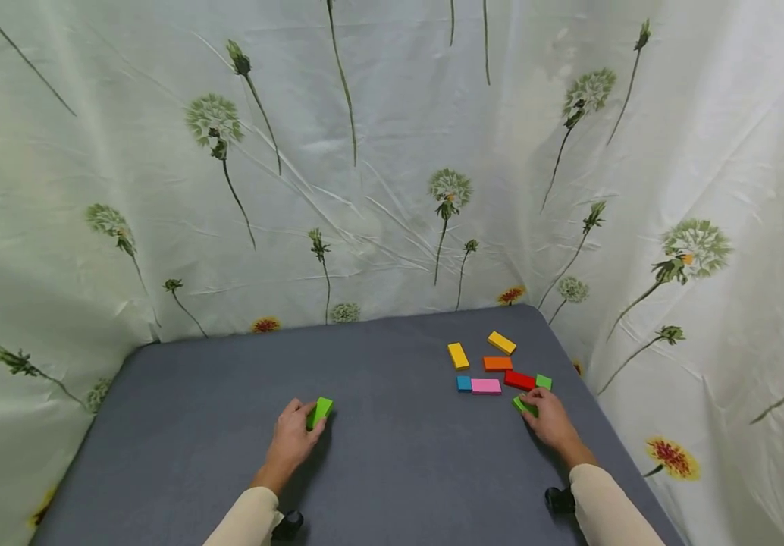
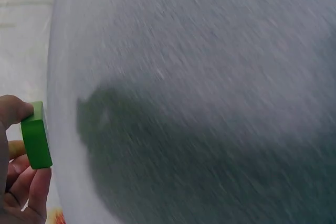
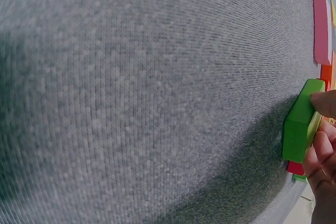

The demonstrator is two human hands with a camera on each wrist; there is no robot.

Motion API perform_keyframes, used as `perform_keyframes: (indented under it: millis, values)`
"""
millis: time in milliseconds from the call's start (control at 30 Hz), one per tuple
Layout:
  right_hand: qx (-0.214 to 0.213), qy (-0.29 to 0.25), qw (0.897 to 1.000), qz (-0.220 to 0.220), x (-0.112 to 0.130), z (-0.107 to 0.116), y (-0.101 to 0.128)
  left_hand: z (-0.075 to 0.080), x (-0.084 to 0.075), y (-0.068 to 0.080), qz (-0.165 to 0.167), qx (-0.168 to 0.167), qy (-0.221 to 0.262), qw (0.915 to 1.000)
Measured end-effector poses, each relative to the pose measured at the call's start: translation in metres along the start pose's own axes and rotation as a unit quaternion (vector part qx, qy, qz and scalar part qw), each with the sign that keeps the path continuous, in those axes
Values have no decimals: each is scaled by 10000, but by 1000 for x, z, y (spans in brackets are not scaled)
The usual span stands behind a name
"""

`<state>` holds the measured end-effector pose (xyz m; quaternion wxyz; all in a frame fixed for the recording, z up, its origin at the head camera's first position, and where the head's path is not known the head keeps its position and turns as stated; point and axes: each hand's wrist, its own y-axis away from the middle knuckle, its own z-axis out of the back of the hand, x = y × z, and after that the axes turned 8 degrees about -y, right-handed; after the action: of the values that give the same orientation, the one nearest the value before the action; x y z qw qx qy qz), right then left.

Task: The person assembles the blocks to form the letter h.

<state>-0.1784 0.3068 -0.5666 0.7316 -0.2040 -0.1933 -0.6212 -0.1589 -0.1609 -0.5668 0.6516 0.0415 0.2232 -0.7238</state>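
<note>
While the grey counter point(image 1: 378, 470) is seen from the head view, a green block point(image 1: 320, 412) is held in the left hand point(image 1: 292, 442) near the counter's middle, well apart from the cluster of coloured blocks toward the counter's far right corner. In the left wrist view this green block point(image 2: 36, 136) is pinched between the thumb above and the curled fingers point(image 2: 32, 190) below, so the grip of that hand is closed round it, and the block is tilted on its edge over the grey cloth. A second green block point(image 1: 525, 406) is pinched in the right hand point(image 1: 550, 419) at the near edge of the cluster; in the right wrist view this block point(image 3: 301, 120) is seen standing on its edge against the counter, with the thumb on its top corner and the fingers point(image 3: 321, 157) curled behind it. Just beyond it, within the cluster, a red block point(image 1: 519, 380), a pink block point(image 1: 485, 386), a small blue block point(image 1: 463, 383), an orange block point(image 1: 497, 363), a small green square point(image 1: 544, 381) and two yellow blocks point(image 1: 458, 355) are laid flat. A curtain printed with dandelions point(image 1: 214, 121) is hung behind the counter and to both sides of it. Pale sleeves point(image 1: 603, 504) are worn on both arms.
</note>
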Motion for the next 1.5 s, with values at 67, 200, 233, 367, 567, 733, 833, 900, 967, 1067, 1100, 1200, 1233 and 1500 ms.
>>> perform_keyframes:
  millis: [67, 200, 233, 367, 567, 733, 833, 900, 967, 1067, 1100, 1200, 1233, 1500]
  values:
    - [55, 14, 10000, -22, 0, 0, 0, 2, 5, 5, 116, -60, -131, 9998]
    - [84, 33, 10000, -34, 1, 1, 1, 3, 10, 17, 164, -72, -409, 9990]
    - [87, 43, 9999, -53, 1, 1, 1, 2, 11, 20, 172, -58, -476, 9987]
    - [99, 23, 9999, -62, 2, 1, 2, 1, 12, 29, 330, 14, -712, 9969]
    - [33, -47, 10000, 51, 2, 1, 0, 3, 11, 36, 536, 129, -667, 9963]
    - [-25, -33, 9999, 130, 0, 0, -1, 2, 11, 39, 324, 118, -737, 9967]
    - [-9, -18, 9999, 146, -1, -1, -1, 2, 12, 41, 118, 146, -805, 9966]
    - [-32, -41, 9999, 130, -1, -1, -1, 3, 14, 41, -13, 289, -812, 9963]
    - [-29, -46, 9999, 125, -1, -1, -1, 5, 16, 41, -145, 508, -801, 9954]
    - [3, -41, 10000, 72, -1, 0, -1, 10, 22, 40, -414, 794, -650, 9939]
    - [23, -31, 10000, 51, -1, 0, -2, 12, 24, 39, -516, 878, -563, 9932]
    - [46, -11, 10000, -14, -1, -1, -2, 17, 30, 37, -845, 1067, -340, 9901]
    - [44, -5, 10000, -24, -1, -1, -2, 18, 32, 35, -931, 1133, -287, 9888]
    - [63, 17, 10000, -74, 2, 0, 0, 21, 38, 30, -1347, 1280, -413, 9817]
